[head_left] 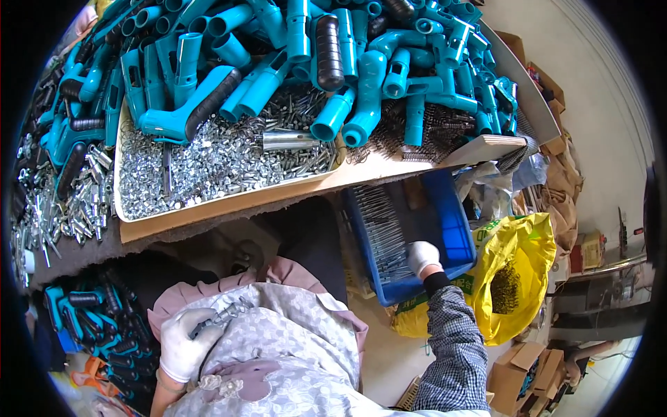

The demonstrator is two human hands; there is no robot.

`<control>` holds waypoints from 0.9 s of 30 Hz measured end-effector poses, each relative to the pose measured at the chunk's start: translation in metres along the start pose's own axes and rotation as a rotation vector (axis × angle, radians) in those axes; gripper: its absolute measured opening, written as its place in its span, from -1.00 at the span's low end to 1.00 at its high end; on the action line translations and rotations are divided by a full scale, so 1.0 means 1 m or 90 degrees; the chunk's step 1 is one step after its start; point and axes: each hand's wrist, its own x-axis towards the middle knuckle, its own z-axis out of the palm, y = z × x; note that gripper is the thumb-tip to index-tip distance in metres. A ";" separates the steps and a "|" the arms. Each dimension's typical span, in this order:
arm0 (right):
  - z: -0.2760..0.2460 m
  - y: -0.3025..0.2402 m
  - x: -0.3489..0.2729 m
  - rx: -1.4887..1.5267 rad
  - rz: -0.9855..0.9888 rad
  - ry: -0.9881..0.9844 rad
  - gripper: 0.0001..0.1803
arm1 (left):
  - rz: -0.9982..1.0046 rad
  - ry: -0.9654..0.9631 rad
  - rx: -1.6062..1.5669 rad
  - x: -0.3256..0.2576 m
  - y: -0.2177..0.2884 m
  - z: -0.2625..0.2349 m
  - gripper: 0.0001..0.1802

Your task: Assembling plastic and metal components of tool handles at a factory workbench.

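Note:
My left hand, in a white glove, is closed around several small grey metal parts above my apron-covered lap. Their exact kind is too small to tell. On the right, my gloved right hand reaches into a blue plastic bin. Its fingers look curled, at the edge of a row of thin metal rods lying side by side there. Whatever those fingertips hold is hidden. Over the bench, a shallow tray is full of small shiny metal pieces, with a larger metal tube on top.
Teal tool handles with black grips are heaped across the bench, above dark springs. More handles lie low on the left. A yellow bag holding springs stands beside the bin. Cardboard boxes sit on the floor at right.

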 end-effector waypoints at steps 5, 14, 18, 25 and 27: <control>-0.010 0.024 -0.010 -0.007 -0.033 -0.008 -0.81 | -0.061 0.022 -0.029 -0.010 -0.012 -0.001 -0.74; 0.002 -0.031 -0.016 -0.121 -0.353 -0.066 -0.79 | 0.014 0.003 -0.001 -0.003 -0.002 0.005 -0.73; -0.006 -0.047 -0.015 -0.161 -0.407 -0.098 -0.78 | -0.004 0.022 0.013 -0.007 -0.003 0.005 -0.73; -0.004 -0.066 -0.020 -0.163 -0.409 -0.084 -0.77 | 0.056 0.029 0.052 -0.011 -0.009 0.006 -0.71; -0.005 -0.070 -0.024 -0.160 -0.358 -0.102 -0.75 | 0.044 0.034 0.049 -0.012 -0.009 0.005 -0.71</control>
